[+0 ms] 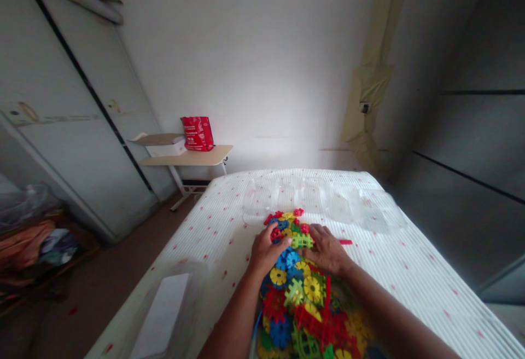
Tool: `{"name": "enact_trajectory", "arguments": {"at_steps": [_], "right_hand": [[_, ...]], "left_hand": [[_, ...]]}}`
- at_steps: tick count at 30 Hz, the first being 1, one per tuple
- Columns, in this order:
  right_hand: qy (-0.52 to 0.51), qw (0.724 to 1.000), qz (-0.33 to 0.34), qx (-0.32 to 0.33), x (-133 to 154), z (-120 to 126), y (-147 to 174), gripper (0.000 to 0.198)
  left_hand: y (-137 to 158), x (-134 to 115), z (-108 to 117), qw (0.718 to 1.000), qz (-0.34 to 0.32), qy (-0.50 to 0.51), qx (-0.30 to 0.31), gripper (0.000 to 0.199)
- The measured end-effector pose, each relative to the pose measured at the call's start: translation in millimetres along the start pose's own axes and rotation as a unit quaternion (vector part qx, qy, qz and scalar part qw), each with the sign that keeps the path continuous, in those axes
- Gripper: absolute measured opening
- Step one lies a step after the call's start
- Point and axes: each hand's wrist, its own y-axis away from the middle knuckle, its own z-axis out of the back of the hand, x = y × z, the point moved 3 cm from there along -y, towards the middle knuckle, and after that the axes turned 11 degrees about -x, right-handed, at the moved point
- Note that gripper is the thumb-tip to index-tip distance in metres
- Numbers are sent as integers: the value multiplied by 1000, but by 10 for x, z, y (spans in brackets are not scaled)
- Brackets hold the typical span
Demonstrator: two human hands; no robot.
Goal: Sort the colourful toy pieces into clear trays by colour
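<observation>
Loosely heaped, notched pieces show red, yellow, blue and green.

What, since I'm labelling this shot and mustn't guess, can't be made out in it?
Head view: the near end of the heap of plastic pieces, cut off by the bottom edge.
Head view: whatever lies under the left hand and right hand, covered by them.
Head view: the wording on the red bag, too small and blurred.
</observation>
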Motion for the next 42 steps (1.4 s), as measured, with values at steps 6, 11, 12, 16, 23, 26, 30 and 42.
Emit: {"name": "enact_trajectory", "arguments": {"at_steps": [6,11,12,16,23,26,30,42], "right_hand": [[-101,995,-15,-16,100,-73,80,71],[-207,975,-54,-61,107,-92,99,70],[-233,967,-67,-73,106,-88,96,68],[-327,929,-138,-107,106,-51,82,57],[-525,813,-242,-77,210,-27,115,56],[-606,752,-252,-62,289,-23,137,61],[-642,716,-271,-47,356,41,169,66],[-609,756,-236,-39,395,426,249,57]], "left_hand": [[20,81,-40,982,75,175,19,56],[51,77,-32,950,129,278,56,65],[60,68,-27,944,131,295,63,67],[81,49,-23,917,145,362,79,70],[97,-2,-70,828,208,507,121,68],[138,-106,-60,805,209,538,139,68],[188,-276,3,805,198,539,146,65],[329,-609,148,864,159,463,117,50]]}}
